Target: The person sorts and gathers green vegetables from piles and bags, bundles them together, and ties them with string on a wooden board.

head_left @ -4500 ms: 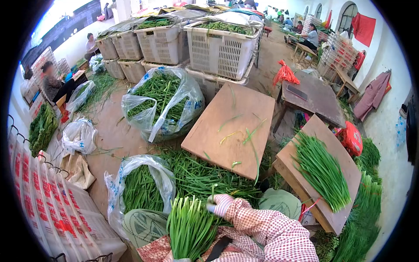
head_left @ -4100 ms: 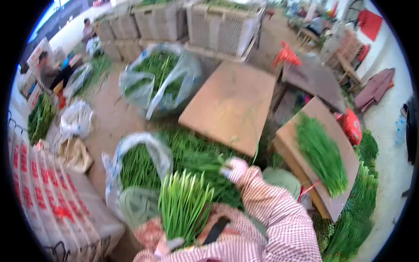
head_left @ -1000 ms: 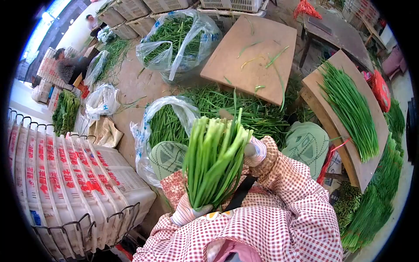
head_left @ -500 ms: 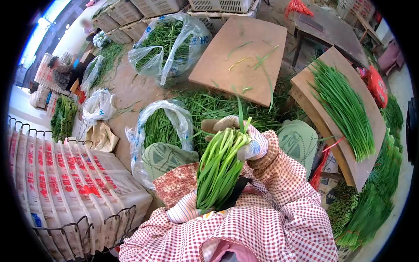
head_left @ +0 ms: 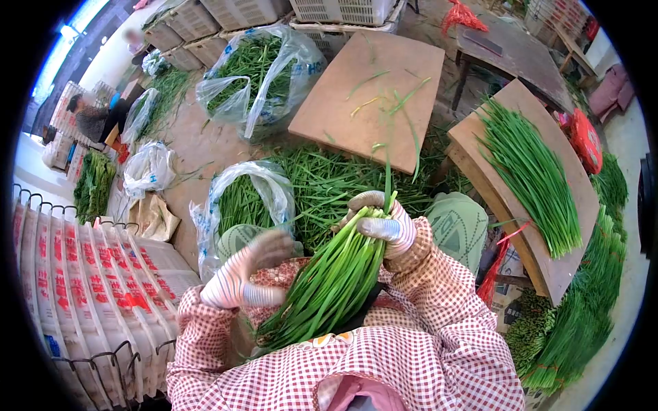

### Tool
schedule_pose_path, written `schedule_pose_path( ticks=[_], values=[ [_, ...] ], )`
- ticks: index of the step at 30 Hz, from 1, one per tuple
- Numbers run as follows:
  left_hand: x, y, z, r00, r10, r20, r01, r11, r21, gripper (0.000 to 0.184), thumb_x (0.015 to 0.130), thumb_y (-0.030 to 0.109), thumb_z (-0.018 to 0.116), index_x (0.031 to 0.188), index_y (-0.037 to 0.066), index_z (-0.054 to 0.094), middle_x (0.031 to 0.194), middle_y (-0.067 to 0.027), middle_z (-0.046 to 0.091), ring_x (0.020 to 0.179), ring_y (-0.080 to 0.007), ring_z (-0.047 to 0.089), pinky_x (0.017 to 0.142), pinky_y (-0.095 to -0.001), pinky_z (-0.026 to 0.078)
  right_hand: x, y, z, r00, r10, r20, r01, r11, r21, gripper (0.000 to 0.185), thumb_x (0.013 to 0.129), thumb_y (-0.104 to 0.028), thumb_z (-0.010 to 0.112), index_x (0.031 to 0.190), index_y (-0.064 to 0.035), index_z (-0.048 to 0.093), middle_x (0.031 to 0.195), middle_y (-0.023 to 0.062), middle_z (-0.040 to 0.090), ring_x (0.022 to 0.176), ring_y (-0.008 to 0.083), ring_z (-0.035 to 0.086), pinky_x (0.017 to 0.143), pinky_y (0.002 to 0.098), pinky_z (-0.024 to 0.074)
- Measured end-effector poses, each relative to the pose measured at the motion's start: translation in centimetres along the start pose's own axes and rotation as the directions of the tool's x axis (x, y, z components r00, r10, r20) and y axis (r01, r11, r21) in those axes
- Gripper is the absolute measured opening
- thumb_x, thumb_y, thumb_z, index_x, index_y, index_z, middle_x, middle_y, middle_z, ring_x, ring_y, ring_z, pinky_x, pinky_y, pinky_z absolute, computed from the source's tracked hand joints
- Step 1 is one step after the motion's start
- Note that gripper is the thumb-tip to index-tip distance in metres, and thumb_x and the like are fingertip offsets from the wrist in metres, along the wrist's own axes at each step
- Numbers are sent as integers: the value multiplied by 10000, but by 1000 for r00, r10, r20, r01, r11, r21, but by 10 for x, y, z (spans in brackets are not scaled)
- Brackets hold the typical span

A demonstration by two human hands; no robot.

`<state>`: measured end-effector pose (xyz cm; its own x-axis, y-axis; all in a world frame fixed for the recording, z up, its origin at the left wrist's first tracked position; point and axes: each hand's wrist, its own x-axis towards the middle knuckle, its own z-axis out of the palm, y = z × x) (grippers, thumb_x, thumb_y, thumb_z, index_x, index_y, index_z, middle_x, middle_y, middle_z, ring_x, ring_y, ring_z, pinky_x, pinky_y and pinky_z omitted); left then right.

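A bundle of long green stalks lies slanted over my lap, its pale ends at the upper right. My right hand, in a striped glove, is closed round those pale ends. To the left of the bundle my left hand, gloved too and slightly blurred, is off the stalks, thumb and fingers apart. Loose stalks are heaped beyond my knees, beside an open plastic bag of greens.
A wooden board with stray stalks is ahead. Another board at the right bears a neat bundle. White crates stand at the left. Another filled bag is farther off. A seated person is at the far left.
My left hand has let go of the bundle's lower part and moved up and left, opening. The bundle has tilted, its leafy end now lower left. My right hand has closed round the pale ends.
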<state>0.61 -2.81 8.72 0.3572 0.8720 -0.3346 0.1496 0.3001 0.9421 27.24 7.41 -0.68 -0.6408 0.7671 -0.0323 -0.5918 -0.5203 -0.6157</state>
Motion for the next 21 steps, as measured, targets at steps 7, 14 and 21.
schedule_pose_path(
  ticks=[7, 14, 21],
  values=[
    [78, -40, 90, 928, -3, 373, 79, 979, -189, 811, 743, 129, 795, 1419, 52, 354, 1306, -66, 524, 1249, -213, 459, 1066, -374, 361, -17, -21, 4, 960, 12, 278, 88, 934, -345, 723, 675, -184, 836, 1305, -21, 522, 1202, 128, 600, 1131, 255, 563, 981, 402, 440],
    [161, -39, 53, 701, -105, 705, 146, 989, 2, 707, 764, 237, 777, 1355, 32, 448, 1256, -108, 564, 1170, -186, 517, 993, -349, 435, -50, -13, -40, 995, -62, -84, 60, 998, -22, 358, 765, -14, 745, 1091, -12, 596, 936, 113, 671, 914, 241, 669, 861, 393, 535],
    [379, -61, -84, 740, 611, -280, 77, 337, 938, 777, 722, 354, 765, 1331, 16, 420, 1289, -233, 488, 1190, -399, 468, 1026, -480, 357, -50, -8, -86, 973, -94, -211, 130, 978, 162, 310, 824, 45, 666, 1089, -74, 558, 943, 105, 611, 964, 282, 631, 987, 602, 449]
  ],
)
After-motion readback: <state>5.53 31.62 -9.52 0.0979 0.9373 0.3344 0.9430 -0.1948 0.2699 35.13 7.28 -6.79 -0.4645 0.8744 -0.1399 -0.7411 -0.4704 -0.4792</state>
